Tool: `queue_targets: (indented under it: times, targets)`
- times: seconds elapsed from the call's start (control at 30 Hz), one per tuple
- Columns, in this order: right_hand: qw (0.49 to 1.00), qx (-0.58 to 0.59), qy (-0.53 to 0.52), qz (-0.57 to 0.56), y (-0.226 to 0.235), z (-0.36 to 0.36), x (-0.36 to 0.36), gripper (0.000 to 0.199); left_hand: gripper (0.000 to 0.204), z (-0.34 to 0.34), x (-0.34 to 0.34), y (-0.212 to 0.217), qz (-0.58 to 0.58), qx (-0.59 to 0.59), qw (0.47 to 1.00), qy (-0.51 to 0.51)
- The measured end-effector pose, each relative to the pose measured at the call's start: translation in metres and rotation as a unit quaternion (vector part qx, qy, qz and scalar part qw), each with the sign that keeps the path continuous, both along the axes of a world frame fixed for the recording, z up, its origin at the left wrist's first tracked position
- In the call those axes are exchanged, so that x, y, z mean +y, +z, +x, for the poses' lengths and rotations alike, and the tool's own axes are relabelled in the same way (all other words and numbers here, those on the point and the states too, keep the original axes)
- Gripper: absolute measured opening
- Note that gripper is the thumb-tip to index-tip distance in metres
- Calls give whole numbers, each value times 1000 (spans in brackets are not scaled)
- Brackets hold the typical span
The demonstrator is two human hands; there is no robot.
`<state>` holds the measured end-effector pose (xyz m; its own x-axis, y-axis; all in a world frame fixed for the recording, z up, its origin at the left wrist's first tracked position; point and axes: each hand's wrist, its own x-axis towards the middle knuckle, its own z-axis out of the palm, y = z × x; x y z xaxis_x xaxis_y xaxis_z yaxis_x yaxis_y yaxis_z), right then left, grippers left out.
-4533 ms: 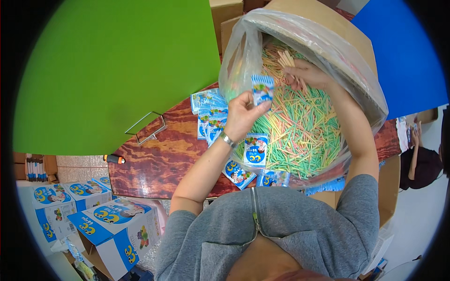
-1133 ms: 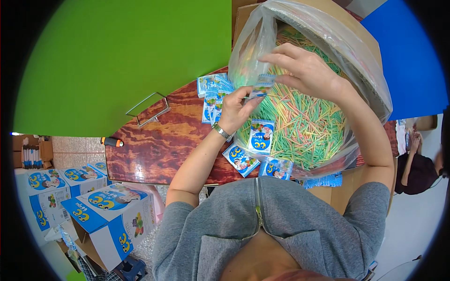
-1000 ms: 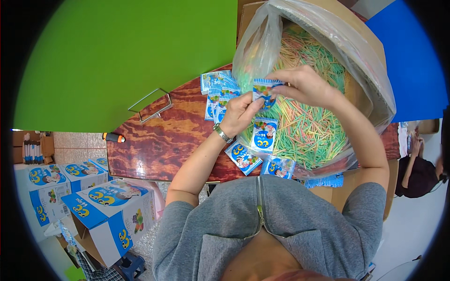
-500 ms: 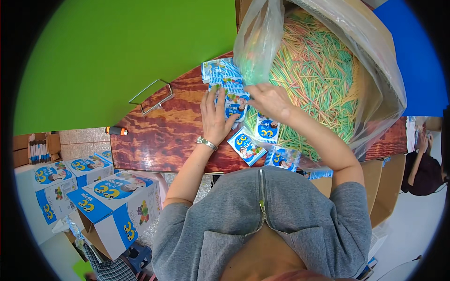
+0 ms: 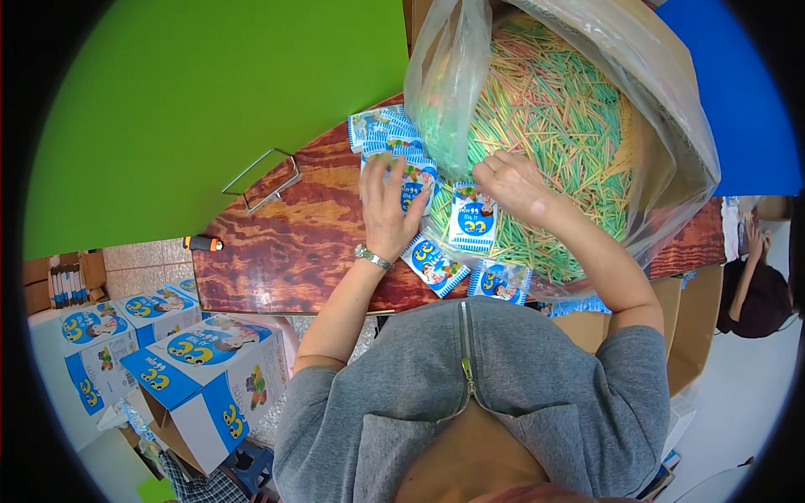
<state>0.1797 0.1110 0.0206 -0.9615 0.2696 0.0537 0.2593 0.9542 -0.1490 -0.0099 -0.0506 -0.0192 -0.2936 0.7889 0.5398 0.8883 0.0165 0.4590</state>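
My left hand (image 5: pixel 390 214) rests with fingers spread on a blue-and-white printed packet (image 5: pixel 417 191). Beyond it lies an overlapping pile of similar packets (image 5: pixel 383 127). Over a large clear plastic bag (image 5: pixel 447 67) full of thin pink, green and yellow sticks (image 5: pixel 553 109), my right hand (image 5: pixel 513 186) has its fingers curled together; whatever they hold, if anything, is hidden. Just left of that hand, an upright packet (image 5: pixel 474 220) lies on the sticks. Two more packets, a tilted one (image 5: pixel 434 267) and another (image 5: pixel 501 282), lie nearer my body.
The wooden table (image 5: pixel 277 260) carries a bent metal wire handle (image 5: pixel 272 184) and an orange-and-black cutter-like tool (image 5: pixel 204 243) at its left edge. Printed cartons (image 5: pixel 210 352) stand at lower left. A green panel (image 5: pixel 226 109) rises behind. Another person (image 5: pixel 746 285) is at far right.
My right hand has moved right, away from the packet by my left hand, onto the sticks. The upright packet, partly covered before, shows whole. My left hand stays on its packet.
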Motion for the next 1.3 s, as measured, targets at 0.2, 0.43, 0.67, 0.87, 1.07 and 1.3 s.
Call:
queue_targets:
  times: [0.2,0.43,0.67,0.87,1.07,1.3]
  targets:
    - [991,109,77,-1,19,12,19,43,43,29,20,16,12,-134,984,-114]
    - [978,184,59,-81,50,13,20,41,21,31,36,19,-92,-246,954,-142]
    - [957,165,-38,-234,59,7,24,19,24,31,55,22,-121,-378,905,-155]
    - [997,63,-40,0,39,18,30,40,47,41,54,17,-118,-51,986,-106]
    - [995,80,-23,54,61,23,41,49,33,37,47,36,-46,2,996,-78]
    - [994,-44,-33,96,52,18,48,56,49,42,66,42,21,-66,980,-188]
